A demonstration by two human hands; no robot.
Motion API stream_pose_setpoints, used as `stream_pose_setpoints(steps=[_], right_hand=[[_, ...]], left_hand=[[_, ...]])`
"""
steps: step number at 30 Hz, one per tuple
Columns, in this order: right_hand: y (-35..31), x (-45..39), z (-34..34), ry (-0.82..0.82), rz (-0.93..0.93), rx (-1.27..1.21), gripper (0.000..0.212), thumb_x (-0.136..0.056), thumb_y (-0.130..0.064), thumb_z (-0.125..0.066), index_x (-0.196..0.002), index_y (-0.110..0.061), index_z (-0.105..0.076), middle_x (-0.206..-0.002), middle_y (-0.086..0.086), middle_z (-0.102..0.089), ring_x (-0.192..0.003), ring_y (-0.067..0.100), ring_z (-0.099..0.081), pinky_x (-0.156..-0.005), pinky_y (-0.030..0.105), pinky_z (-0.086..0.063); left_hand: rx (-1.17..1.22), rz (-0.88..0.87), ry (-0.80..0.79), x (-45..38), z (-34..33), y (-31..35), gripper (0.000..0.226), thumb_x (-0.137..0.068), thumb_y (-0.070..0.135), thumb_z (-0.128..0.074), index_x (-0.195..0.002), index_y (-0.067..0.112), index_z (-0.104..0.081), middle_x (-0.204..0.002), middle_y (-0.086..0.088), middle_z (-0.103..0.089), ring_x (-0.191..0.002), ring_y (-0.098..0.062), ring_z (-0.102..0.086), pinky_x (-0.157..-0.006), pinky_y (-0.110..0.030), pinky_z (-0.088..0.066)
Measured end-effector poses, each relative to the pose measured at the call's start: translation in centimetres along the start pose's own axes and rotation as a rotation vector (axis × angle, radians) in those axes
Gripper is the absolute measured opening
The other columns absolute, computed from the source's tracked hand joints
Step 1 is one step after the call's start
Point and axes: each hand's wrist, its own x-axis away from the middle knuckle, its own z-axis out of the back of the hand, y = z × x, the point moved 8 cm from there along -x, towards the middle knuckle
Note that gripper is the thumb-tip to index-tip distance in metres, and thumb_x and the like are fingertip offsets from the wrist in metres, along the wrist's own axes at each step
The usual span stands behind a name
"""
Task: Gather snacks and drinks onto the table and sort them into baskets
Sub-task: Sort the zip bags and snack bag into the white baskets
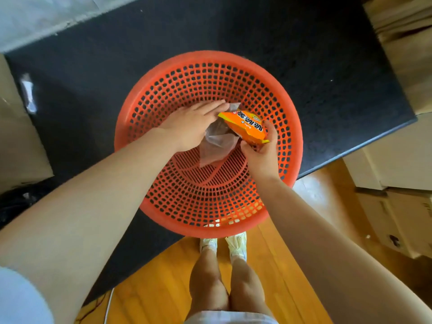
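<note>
The right hand (261, 150) is gripping the orange snack packet (245, 127) by its lower edge, holding it low over the red basket (289, 127) on the dark table (327, 66). The left hand (191, 122), fingers straight, is resting on a clear plastic bag (217, 143) in the basket. In this 1 head view, the person would do well by lowering the packet flat beside the bag before letting go.

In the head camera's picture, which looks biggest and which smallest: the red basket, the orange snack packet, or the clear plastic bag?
1. Red basket, by far the largest.
2. Clear plastic bag and orange snack packet look about alike; a hand hides part of the bag, so I won't rank them.
</note>
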Motion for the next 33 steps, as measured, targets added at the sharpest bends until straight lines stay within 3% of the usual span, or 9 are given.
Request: stream_pose_setpoints(steps=[2, 4, 6, 8, 10, 14, 21, 26, 33], right_hand=[[-1.1, 0.1, 0.2, 0.030, 0.097, 0.092, 0.064, -0.082, -0.006, -0.064, -0.138, -0.023, -0.037, -0.127, 0.006, -0.039, -0.106, 0.009, -0.043, -0.082, -0.005, -0.031], [-1.5, 0.4, 0.2, 0.022, 0.149, 0.154, 0.061, -0.079, -0.002, -0.064, -0.133, -0.021, -0.044, -0.121, 0.005, -0.035, -0.101, 0.002, -0.036, -0.081, -0.009, -0.027], [-1.2, 0.6, -0.1, -0.020, 0.122, 0.191, 0.059, -0.076, 0.009, -0.054, -0.128, -0.018, -0.049, -0.126, 0.009, -0.037, -0.110, 0.010, -0.041, -0.100, 0.013, -0.036], [-0.1, 1.1, -0.3, -0.057, 0.018, 0.190, 0.059, -0.074, 0.013, -0.042, -0.121, -0.021, -0.054, -0.126, 0.014, -0.043, -0.099, 0.020, -0.051, -0.087, 0.032, -0.047], [1.0, 1.3, -0.3, -0.079, -0.082, 0.140, 0.050, -0.078, 0.010, -0.037, -0.109, -0.022, -0.060, -0.111, 0.009, -0.056, -0.080, 0.019, -0.051, -0.068, 0.029, -0.046], [1.9, 0.9, -0.6, -0.033, -0.318, -0.133, 0.014, -0.094, -0.018, -0.043, -0.105, -0.020, -0.053, -0.089, -0.004, -0.055, -0.095, 0.020, -0.056, -0.088, 0.040, -0.050], [-7.4, -1.0, -2.9, -0.088, 0.512, 0.646, 0.065, -0.073, 0.017, -0.040, -0.128, -0.014, -0.051, -0.131, 0.009, -0.046, -0.122, 0.026, -0.044, -0.099, 0.038, -0.041], [-6.5, -2.9, -6.8, -0.706, 0.484, 1.338, 0.085, -0.080, 0.014, -0.042, -0.147, -0.033, -0.019, -0.159, -0.003, -0.012, -0.145, 0.022, -0.012, -0.117, 0.043, -0.015], [-5.3, -2.6, -5.4, -0.537, 0.592, 1.617, 0.063, -0.087, -0.012, -0.056, -0.141, -0.033, -0.032, -0.137, -0.005, -0.047, -0.125, 0.024, -0.031, -0.100, 0.039, -0.030]], left_hand=[[-0.045, 0.013, 0.057, 0.3, 0.7, -0.3, 0.085, -0.088, 0.017, -0.056, -0.149, 0.032, 0.000, -0.151, -0.002, -0.029, -0.135, -0.026, -0.034, -0.105, -0.044, -0.036], [-0.080, 0.016, 0.080, 1.0, 1.2, -0.6, 0.085, -0.085, 0.025, -0.062, -0.148, 0.039, -0.006, -0.135, -0.006, -0.042, -0.122, -0.028, -0.044, -0.095, -0.044, -0.040], [-0.106, 0.057, 0.065, 1.8, 1.3, -1.2, 0.072, -0.084, 0.033, -0.063, -0.144, 0.039, -0.023, -0.127, -0.006, -0.047, -0.117, -0.028, -0.049, -0.093, -0.043, -0.040], [-0.165, 0.121, 0.054, 2.6, 1.2, -1.9, 0.061, -0.080, 0.042, -0.064, -0.134, 0.028, -0.039, -0.125, -0.006, -0.049, -0.116, -0.028, -0.051, -0.093, -0.042, -0.039], [-0.246, 0.189, 0.052, 3.1, 1.3, -2.4, 0.060, -0.074, 0.050, -0.067, -0.123, 0.019, -0.049, -0.125, -0.008, -0.046, -0.117, -0.028, -0.047, -0.094, -0.043, -0.037], [-0.285, 0.203, 0.000, 3.3, 1.0, -2.9, 0.082, -0.062, 0.053, -0.076, -0.127, 0.011, -0.047, -0.146, -0.006, -0.024, -0.133, -0.025, -0.029, -0.106, -0.043, -0.029], [-0.247, 0.155, -0.133, 3.5, -1.3, -1.8, 0.100, -0.058, 0.063, -0.072, -0.139, 0.019, -0.036, -0.145, 0.002, -0.039, -0.137, -0.020, -0.030, -0.116, -0.044, -0.012], [-0.445, 0.174, -0.126, 3.7, -1.6, -1.2, 0.096, -0.062, 0.066, -0.067, -0.141, 0.026, -0.032, -0.140, -0.001, -0.043, -0.133, -0.024, -0.035, -0.116, -0.047, -0.008], [-0.516, 0.181, -0.067, 3.5, -1.6, -0.4, 0.075, -0.070, 0.059, -0.064, -0.128, 0.016, -0.047, -0.130, -0.002, -0.049, -0.124, -0.022, -0.044, -0.109, -0.042, -0.027]])
